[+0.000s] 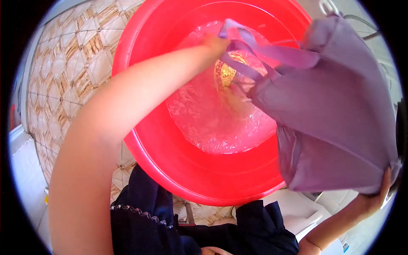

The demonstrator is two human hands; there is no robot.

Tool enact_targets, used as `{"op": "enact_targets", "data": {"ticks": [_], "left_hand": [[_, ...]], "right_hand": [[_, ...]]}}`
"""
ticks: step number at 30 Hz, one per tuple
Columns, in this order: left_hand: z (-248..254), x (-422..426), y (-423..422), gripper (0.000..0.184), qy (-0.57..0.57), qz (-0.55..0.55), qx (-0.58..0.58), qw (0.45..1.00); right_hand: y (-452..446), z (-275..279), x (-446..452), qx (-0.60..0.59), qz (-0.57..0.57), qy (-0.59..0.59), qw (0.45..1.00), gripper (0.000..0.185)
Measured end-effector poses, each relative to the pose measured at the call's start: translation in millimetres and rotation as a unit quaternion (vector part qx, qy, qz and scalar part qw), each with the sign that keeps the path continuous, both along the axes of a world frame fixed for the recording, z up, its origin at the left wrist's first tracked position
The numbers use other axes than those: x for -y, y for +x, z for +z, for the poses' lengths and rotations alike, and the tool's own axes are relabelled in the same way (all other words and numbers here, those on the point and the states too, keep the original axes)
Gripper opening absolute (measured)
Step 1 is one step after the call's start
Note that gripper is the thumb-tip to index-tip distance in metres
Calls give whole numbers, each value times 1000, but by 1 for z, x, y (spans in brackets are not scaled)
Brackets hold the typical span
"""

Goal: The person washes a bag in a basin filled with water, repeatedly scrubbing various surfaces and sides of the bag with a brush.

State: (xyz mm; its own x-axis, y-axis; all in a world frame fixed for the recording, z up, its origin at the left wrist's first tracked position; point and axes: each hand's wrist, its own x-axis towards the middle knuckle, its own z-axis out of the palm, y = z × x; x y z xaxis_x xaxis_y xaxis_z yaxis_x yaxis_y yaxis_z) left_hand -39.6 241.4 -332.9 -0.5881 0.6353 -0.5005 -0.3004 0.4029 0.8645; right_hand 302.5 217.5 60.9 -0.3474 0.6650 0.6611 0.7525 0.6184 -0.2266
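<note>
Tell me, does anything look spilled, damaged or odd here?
The purple cloth bag looks oddest: it is tipped over the red basin, straps toward the water, where a bag would usually hang upright. A gold patch near the basin's middle is too blurred to identify. I see no clear spill or damage.

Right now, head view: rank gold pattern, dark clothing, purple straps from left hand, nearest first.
1. Purple straps: at the left hand.
2. Gold pattern: just below it, inside the red basin.
3. Dark clothing: bottom of the view.
</note>
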Motion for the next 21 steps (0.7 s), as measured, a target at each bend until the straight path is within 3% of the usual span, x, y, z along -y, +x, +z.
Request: {"op": "enact_targets", "data": {"ticks": [1,3,4,5,6,8,9,10,11,13,14,15,16,18,20,21], "left_hand": [[-8,-4,-9,27,34,-49,13,998],[28,3,-22,31,17,-54,9,998],[40,6,-27,36,2,-57,6,998],[38,6,-29,52,0,-4,27,1000],[45,10,-24,52,-1,-7,24,1000],[80,34,-4,74,-13,78,60,995],[94,46,5,76,-30,55,116,991],[102,56,13,78,-48,30,171,984],[92,64,15,80,-30,1,256,966],[93,82,22,71,30,-31,336,941],[97,88,23,64,46,-33,380,923],[103,90,25,59,30,-78,323,943],[107,94,24,45,36,-68,344,936],[49,88,5,35,-42,-150,209,965],[32,88,-4,49,-18,-198,66,978],[7,85,-8,51,-73,-220,-60,971]], "right_hand": [[-26,-10,-6,-252,-50,-90,962,28],[-26,-30,-16,-322,-36,-215,921,35],[-31,-45,-19,-296,2,-242,924,50],[-36,-60,-20,-306,-6,-307,901,53],[-46,-78,-18,-313,8,-355,881,55],[-73,-110,-6,-245,22,-443,862,49],[-81,-124,3,-186,-18,-476,859,44],[-88,-133,11,-54,-34,-522,851,42],[-94,-154,17,-63,113,-528,839,43],[-119,-167,36,-101,102,-700,699,45],[-121,-190,42,-63,149,-684,712,47],[-124,-208,53,-112,156,-713,674,48],[-128,-221,61,-124,157,-732,651,48],[-128,-236,71,-80,182,-742,640,45],[-113,-261,65,-93,185,-748,631,45],[-100,-277,61,-102,187,-754,622,47]]}}
